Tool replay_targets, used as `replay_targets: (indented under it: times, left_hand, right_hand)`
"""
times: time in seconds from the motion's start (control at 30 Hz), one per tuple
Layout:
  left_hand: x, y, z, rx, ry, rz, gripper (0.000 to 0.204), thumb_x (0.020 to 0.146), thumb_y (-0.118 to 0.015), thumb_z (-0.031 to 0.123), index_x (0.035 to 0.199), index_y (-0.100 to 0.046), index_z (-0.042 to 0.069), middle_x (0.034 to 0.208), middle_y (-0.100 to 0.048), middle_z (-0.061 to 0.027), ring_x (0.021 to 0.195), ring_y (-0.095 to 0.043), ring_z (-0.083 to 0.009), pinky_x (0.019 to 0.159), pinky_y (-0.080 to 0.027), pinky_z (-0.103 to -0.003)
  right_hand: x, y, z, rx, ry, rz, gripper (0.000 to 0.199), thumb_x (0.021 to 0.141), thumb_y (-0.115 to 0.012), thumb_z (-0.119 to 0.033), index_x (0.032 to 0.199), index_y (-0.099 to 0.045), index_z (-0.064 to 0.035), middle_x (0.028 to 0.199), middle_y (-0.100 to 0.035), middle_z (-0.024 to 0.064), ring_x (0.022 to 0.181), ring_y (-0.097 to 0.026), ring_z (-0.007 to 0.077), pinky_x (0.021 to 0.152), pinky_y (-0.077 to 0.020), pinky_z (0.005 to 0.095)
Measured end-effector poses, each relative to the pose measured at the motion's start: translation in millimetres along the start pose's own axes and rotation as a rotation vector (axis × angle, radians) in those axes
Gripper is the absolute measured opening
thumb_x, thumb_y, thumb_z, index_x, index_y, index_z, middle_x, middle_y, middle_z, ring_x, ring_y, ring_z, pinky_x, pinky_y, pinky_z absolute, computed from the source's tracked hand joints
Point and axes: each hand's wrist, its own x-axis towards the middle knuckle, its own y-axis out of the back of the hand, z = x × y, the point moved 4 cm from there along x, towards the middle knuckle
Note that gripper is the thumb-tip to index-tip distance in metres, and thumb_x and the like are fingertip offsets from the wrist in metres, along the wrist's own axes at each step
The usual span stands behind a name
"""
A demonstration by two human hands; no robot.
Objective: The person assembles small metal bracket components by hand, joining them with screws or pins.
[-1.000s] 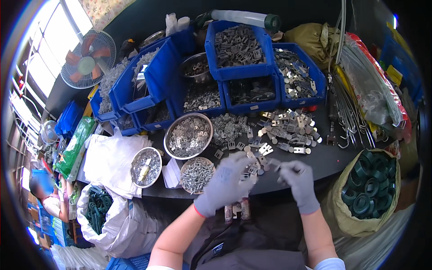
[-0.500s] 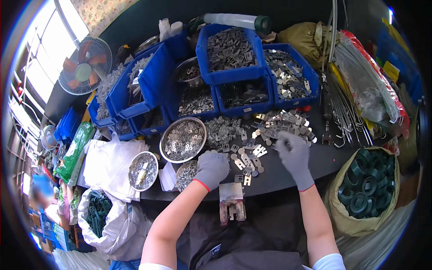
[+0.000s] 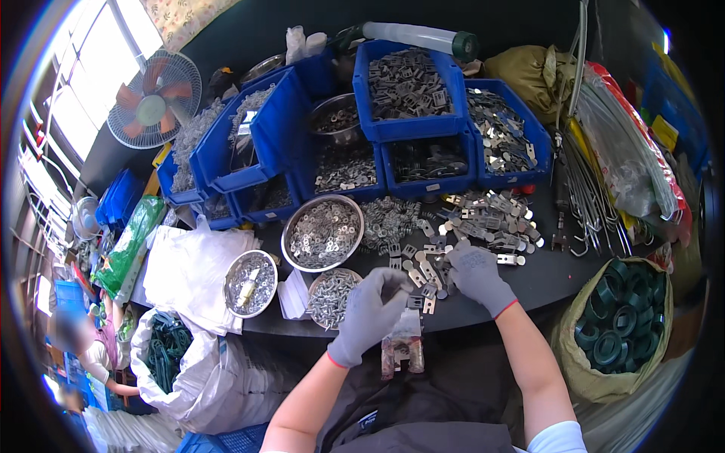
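My left hand [image 3: 368,315], in a grey glove, hovers at the table's front edge beside a bowl of bolts [image 3: 332,300]. Its fingers are curled together, and what they hold, if anything, cannot be made out. Just below it, a small block-shaped fixture [image 3: 402,349] with a worn, reddish forked front sticks out from the edge. My right hand [image 3: 483,281], gloved alike, reaches down into loose flat metal clips [image 3: 427,268]. Its fingertips are drawn together at the clips, and the grip itself is hidden. Behind it lies a larger pile of metal plates [image 3: 491,219].
Blue bins [image 3: 411,130] of metal parts stand stacked at the back. A steel bowl of nuts [image 3: 323,232], a smaller bowl [image 3: 250,283] and springs [image 3: 389,223] lie left of centre. A sack of green rings [image 3: 613,325] stands right. Another person [image 3: 94,355] is far left.
My left hand has moved nearer to me, from beside the springs to above the fixture. My right hand has come left and nearer, down onto the clips. The whole view has shifted slightly.
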Motion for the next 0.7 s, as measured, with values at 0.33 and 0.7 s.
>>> replay_targets:
  times: [0.33,0.7]
  left_hand:
    - [-46.3,4.0,-14.3,-0.592,0.239,-0.008,0.029,0.09,-0.057,0.004,0.119,-0.056,-0.002,0.103,-0.063,-0.0042,0.091,-0.059,-0.0081,0.079,-0.047,-0.023]
    - [-55.2,-4.2,-0.9,-0.964,0.485,0.011,0.024,0.09,-0.062,0.004,0.113,-0.055,-0.002,0.102,-0.066,-0.01,0.094,-0.064,-0.014,0.082,-0.052,-0.026]
  right_hand:
    - [-9.5,16.8,10.5,0.26,-0.063,-0.207,0.016,0.078,-0.065,-0.026,0.083,-0.062,-0.0111,0.086,-0.062,0.0117,0.091,-0.062,0.0306,0.079,-0.0471,0.0414]
    - [-78.2,71.4,-81.4,1.873,-0.198,0.172,0.014,0.083,-0.062,0.004,0.093,-0.053,0.0006,0.089,-0.063,0.0093,0.079,-0.065,0.0115,0.065,-0.0533,0.0237]
